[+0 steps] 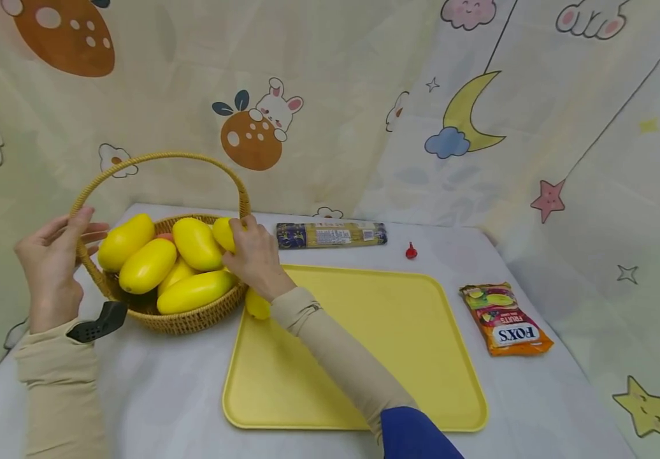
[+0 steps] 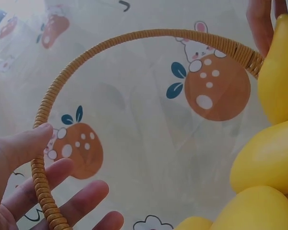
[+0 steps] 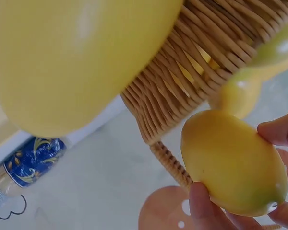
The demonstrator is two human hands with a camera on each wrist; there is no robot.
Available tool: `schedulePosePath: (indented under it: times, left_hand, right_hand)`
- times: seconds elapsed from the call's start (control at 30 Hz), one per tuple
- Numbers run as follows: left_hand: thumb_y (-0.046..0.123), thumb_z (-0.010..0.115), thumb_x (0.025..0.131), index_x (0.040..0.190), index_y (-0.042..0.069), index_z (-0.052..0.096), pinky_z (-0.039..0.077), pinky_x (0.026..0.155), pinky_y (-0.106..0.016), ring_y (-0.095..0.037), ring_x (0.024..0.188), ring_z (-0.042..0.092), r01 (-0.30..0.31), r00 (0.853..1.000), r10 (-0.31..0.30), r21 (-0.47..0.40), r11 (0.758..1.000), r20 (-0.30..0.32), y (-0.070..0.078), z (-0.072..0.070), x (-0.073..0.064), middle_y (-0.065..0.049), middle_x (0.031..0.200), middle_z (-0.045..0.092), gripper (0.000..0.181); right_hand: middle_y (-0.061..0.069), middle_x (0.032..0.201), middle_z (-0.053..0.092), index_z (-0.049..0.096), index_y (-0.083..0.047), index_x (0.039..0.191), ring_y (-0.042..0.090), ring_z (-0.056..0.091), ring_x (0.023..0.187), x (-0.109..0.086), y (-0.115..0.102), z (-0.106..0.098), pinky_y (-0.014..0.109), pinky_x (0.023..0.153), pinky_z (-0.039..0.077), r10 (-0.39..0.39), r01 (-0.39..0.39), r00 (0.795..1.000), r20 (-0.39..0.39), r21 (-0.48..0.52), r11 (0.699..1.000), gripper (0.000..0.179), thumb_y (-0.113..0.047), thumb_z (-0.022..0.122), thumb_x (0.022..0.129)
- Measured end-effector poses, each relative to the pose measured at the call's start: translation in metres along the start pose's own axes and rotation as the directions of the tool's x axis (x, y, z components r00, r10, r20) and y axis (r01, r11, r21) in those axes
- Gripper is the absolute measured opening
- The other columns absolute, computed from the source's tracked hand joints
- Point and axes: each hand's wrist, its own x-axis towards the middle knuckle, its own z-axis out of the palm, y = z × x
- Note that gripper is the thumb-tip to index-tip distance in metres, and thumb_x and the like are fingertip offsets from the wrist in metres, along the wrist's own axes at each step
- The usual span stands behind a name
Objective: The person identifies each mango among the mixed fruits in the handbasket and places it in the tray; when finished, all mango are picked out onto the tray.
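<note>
Head: right hand (image 1: 257, 255) half-closed round mango (image 1: 223, 233)

The yellow tray (image 1: 410, 319) is looking like smooth, low-sheen plastic. At its ten o'clock, smooth, glossy mangoes (image 1: 198, 244) are shining in a rough, woven wicker basket (image 1: 181, 322). At twelve, the long packet (image 1: 330, 235) is gleaming like plastic film; at three, the sweets bag (image 1: 504, 319) is glinting like foil.

Your head view had soft, even light, with only faint shadow beneath the basket (image 1: 183, 325) on the surface (image 1: 160, 395). Your left wrist view ran dimmer, glare blowing out its upper-left corner. In your right wrist view, the closest yellow fruit (image 3: 77, 67) looked hazy and soft, a pale highlight on it.
</note>
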Motion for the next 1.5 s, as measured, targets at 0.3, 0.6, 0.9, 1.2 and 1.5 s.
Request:
schedulePosePath:
  times: [0.3,0.6,0.9,1.2,1.5]
  left_hand:
    - [0.034,0.071,0.086,0.111,0.006,0.073,0.046,0.066,-0.024,-0.015,0.076,0.069,-0.019,0.998,0.021,-0.034,0.999,0.062,0.002,0.000,-0.003,-0.001,0.081,0.074,0.037]
    - [0.036,0.074,0.083,0.111,0.005,0.072,0.046,0.068,-0.023,-0.014,0.078,0.069,-0.011,0.999,0.011,-0.014,1.000,0.044,0.001,-0.002,-0.002,-0.001,0.083,0.074,0.041]
    - [0.033,0.081,0.077,0.107,0.005,0.073,0.046,0.069,-0.023,-0.014,0.077,0.068,-0.022,1.000,0.022,0.003,1.000,0.017,0.001,0.000,-0.001,-0.001,0.080,0.073,0.043]
    - [0.028,0.087,0.070,0.103,0.003,0.074,0.048,0.062,-0.022,-0.014,0.071,0.069,0.003,1.000,-0.002,-0.035,0.999,0.022,0.001,-0.001,-0.002,-0.001,0.079,0.074,0.044]
    - [0.026,0.083,0.075,0.102,0.004,0.074,0.047,0.063,-0.022,-0.014,0.071,0.069,0.001,1.000,-0.001,-0.039,0.999,0.019,0.001,0.001,-0.003,0.000,0.078,0.073,0.036]
  right_hand:
    - [0.005,0.120,0.058,0.057,-0.013,0.124,0.016,0.061,0.076,-0.015,0.018,-0.028,0.028,0.063,0.049,0.031,-0.021,0.994,-0.108,0.096,0.995,0.048,-0.027,0.071,0.081]
    - [0.008,0.112,0.060,0.060,-0.008,0.118,0.018,0.062,0.075,-0.027,0.038,-0.050,0.029,0.063,0.052,0.005,0.028,0.973,-0.232,0.140,0.990,0.045,-0.020,0.073,0.077]
    - [0.009,0.111,0.059,0.061,-0.007,0.116,0.021,0.062,0.075,-0.052,0.072,-0.055,0.031,0.061,0.052,0.052,-0.038,0.977,-0.205,0.069,0.997,0.043,-0.020,0.073,0.076]
    - [0.014,0.107,0.059,0.059,-0.006,0.115,0.024,0.061,0.072,-0.083,0.091,-0.036,0.036,0.057,0.052,0.086,-0.084,0.994,-0.061,0.028,0.996,0.042,-0.018,0.072,0.077]
    - [0.016,0.109,0.057,0.058,-0.006,0.116,0.026,0.059,0.073,-0.101,0.085,-0.015,0.033,0.045,0.045,0.086,-0.075,0.991,0.098,-0.111,0.991,0.042,-0.020,0.072,0.079]
